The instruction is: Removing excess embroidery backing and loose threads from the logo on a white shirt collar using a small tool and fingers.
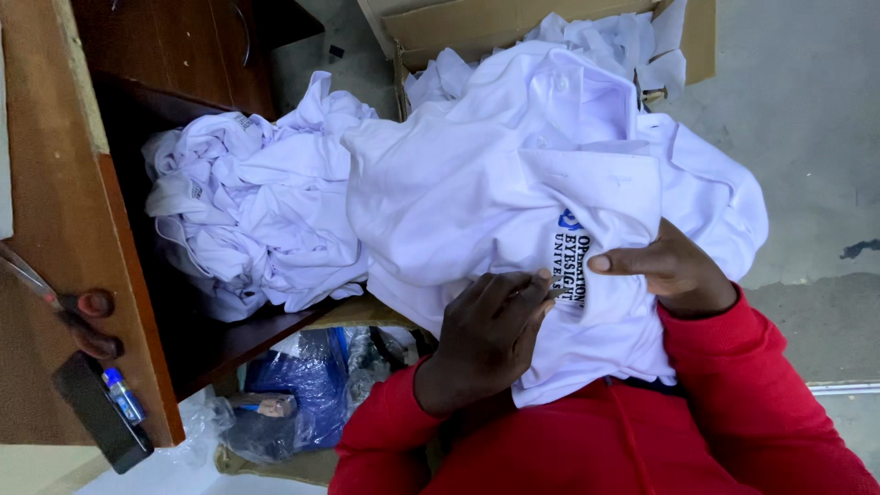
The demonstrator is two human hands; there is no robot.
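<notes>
the left hand (486,335), in a red sleeve, pinches the printed chest of a white cotton polo shirt (513,183) between its fingertips, probably to pull the fabric flat. the right hand (665,270) grips the shirt's edge at three o'clock, steadying it on the lap. at ten o'clock a crumpled heap of white shirts (247,220) sits in a brown wooden shelf (110,229). at twelve o'clock an open cardboard box (477,27) holds more.
</notes>
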